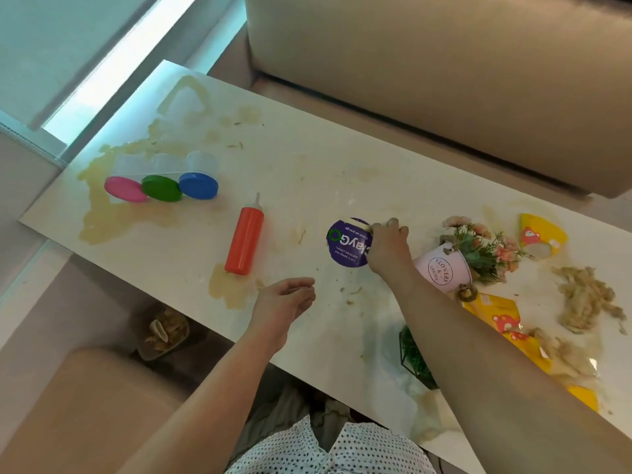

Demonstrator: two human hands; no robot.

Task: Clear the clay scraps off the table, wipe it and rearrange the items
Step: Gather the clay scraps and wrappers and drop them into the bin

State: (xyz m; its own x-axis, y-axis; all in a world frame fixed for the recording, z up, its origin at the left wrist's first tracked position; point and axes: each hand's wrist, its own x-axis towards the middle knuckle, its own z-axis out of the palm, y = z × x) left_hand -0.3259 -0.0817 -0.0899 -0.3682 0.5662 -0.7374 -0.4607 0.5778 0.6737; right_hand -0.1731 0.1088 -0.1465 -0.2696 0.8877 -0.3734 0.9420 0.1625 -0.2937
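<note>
Right hand (388,246) pinches the purple round printed card (345,246) by its edge, while beige clay scraps (581,299) lie at the right end of the glossy white table (307,159).

The fingers curl over the thin, flat card's far rim, probably to peel it off the slick, stained top so the surface beneath can be wiped. The left hand (285,299) hovers just above the near edge, palm up, with loosely cupped fingers holding nothing visible, likely ready to catch crumbs. The scraps are shredded and fibrous, and more of them rest on crinkly yellow wrappers (506,316). A smooth red plastic squeeze bottle (244,239) lies on its side. A pink tin flower pot (443,268) is tipped over beside the right wrist.
</note>
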